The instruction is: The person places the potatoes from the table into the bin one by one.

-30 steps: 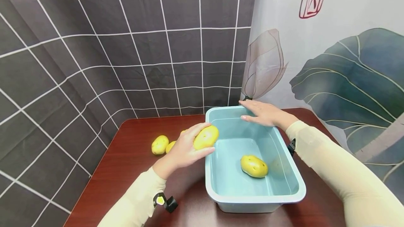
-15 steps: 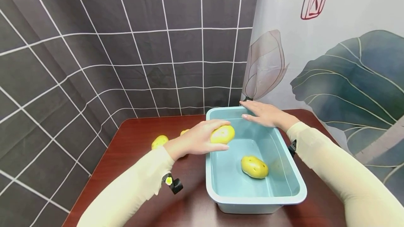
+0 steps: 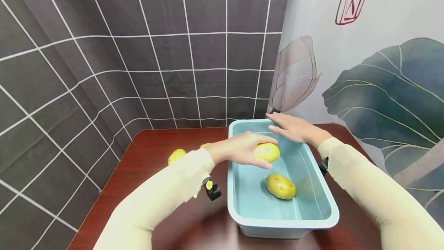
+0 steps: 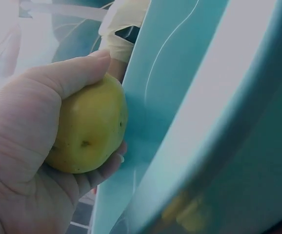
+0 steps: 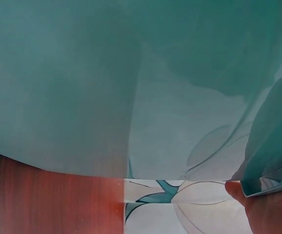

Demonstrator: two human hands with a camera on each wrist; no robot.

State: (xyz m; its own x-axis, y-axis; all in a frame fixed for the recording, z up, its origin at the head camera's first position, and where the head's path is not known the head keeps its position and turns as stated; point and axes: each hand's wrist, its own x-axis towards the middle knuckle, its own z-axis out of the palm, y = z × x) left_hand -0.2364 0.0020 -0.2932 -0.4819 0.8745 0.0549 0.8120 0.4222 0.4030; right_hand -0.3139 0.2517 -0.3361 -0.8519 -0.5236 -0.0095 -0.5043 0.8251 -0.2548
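Potato in hand: A bare left hand (image 3: 244, 147) grips a smooth, oval yellow potato (image 3: 268, 152), thumb along one side and fingers curled beneath, the left-wrist view shows.
At the far corner: A bare right hand (image 3: 293, 127) rests, fingers straight, on the rim of a deep, rectangular pale-blue tub (image 3: 284, 225), apparently plastic, near its far right corner.
Inside the tub: A second oval yellow potato, dark-pitted (image 3: 281, 186), lies on the floor, nearer the viewer than the gripped one.
Just changed: Half a second ago the held potato was only just past the tub's left rim; it is now well within the walls. The right hand and the potato on the floor have kept their places.
What it means: The carry across the rim looks complete, with the release not yet made.
Left on the table: One rounded yellow potato (image 3: 176, 155) sits partly behind the left cream fabric sleeve (image 3: 173, 180) on a red-brown, wood-grained table (image 3: 156, 140); a sliver of another yellow potato (image 3: 205, 145) shows beyond the wrist. Whether more lie hidden there cannot be told.
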